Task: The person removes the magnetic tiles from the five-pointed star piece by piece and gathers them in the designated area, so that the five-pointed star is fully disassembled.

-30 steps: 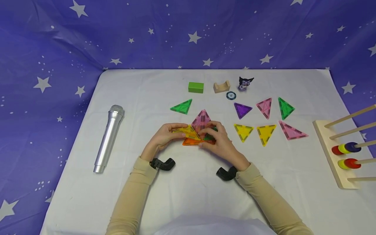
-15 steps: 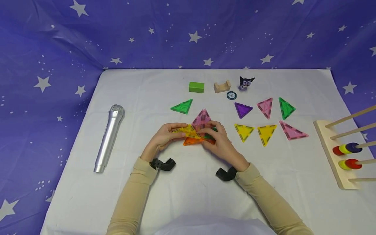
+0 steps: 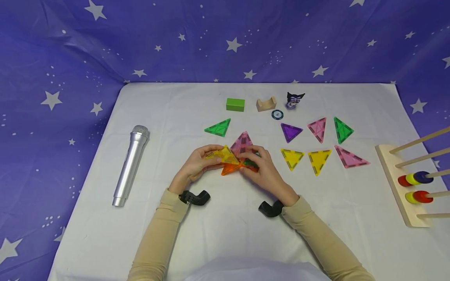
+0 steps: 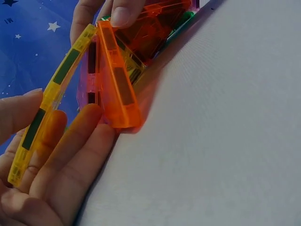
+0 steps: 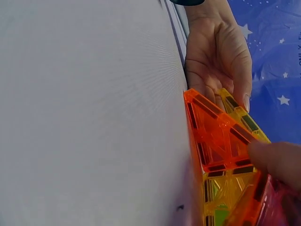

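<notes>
presently left fingers (image 4: 70,149) pinch one yellow tile (image 3: 227,157), right fingers (image 3: 256,148) grip one tile cluster (image 3: 241,143), beside seven loose tiles (image 3: 291,132).

Blue-purple sheeting (image 3: 197,23) printed with white stars (image 3: 233,45) and small dots (image 3: 275,58) hangs behind the desk (image 3: 168,109) and along its left and right sides. A white, lightly creased cloth (image 3: 88,234) covers the desk under soft, even light.

Head view evenly lit and reasonably sharp, with soft, faint shadows on the surface (image 3: 225,234). Wrist views dimmer, softer; an orange tile (image 4: 120,84) casts a tinted shadow.
</notes>
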Action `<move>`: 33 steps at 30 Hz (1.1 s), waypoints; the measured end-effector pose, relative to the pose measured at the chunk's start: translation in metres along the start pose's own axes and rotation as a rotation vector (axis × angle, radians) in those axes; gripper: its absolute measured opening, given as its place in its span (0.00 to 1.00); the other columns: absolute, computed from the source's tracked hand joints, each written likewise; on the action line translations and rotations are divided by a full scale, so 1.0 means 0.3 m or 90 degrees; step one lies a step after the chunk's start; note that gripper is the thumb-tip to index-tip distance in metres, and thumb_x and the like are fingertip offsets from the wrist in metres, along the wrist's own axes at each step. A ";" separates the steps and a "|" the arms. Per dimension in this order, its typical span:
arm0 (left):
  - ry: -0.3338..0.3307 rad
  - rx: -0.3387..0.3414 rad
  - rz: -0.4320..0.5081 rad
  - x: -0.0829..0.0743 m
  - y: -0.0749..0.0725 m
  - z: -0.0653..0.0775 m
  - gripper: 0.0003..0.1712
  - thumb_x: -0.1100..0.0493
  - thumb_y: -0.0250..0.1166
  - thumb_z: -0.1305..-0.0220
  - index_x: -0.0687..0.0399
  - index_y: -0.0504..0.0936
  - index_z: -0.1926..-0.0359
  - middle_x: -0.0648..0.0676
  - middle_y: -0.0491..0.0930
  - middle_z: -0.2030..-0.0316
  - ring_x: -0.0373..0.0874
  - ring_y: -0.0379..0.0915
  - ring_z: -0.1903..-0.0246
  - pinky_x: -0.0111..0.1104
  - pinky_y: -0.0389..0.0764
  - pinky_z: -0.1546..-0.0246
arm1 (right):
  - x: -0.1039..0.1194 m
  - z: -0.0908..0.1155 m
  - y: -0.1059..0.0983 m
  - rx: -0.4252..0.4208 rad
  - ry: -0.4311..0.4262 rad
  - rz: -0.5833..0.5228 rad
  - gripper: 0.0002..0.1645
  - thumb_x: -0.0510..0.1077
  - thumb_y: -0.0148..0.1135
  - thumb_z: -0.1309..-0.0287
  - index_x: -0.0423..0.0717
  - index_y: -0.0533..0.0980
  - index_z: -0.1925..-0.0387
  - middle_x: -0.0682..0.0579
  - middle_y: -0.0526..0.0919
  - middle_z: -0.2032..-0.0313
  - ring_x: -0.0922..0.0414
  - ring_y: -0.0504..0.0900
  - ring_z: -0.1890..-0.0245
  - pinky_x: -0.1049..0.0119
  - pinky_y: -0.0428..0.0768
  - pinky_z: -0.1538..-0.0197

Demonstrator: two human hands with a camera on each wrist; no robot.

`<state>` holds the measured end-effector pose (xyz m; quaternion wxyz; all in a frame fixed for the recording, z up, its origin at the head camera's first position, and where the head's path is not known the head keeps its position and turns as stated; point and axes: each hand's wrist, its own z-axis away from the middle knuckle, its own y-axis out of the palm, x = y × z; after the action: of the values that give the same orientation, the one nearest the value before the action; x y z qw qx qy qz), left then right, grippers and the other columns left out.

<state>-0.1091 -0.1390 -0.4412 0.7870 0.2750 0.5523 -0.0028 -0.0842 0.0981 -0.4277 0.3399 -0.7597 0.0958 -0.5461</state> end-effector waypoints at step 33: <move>0.118 -0.482 -0.281 -0.165 -0.167 -0.025 0.27 0.59 0.64 0.43 0.58 0.72 0.42 0.59 0.77 0.54 0.41 0.72 0.82 0.23 0.65 0.88 | 0.008 0.003 0.015 -0.046 -0.023 -0.012 0.16 0.45 0.63 0.46 0.50 0.76 0.54 0.45 0.65 0.46 0.46 0.60 0.44 0.48 0.61 0.44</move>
<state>-0.1503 -0.1930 -0.4214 0.7600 -0.1582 0.6278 0.0562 -0.0816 0.0938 -0.4290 0.3086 -0.7820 0.1024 -0.5317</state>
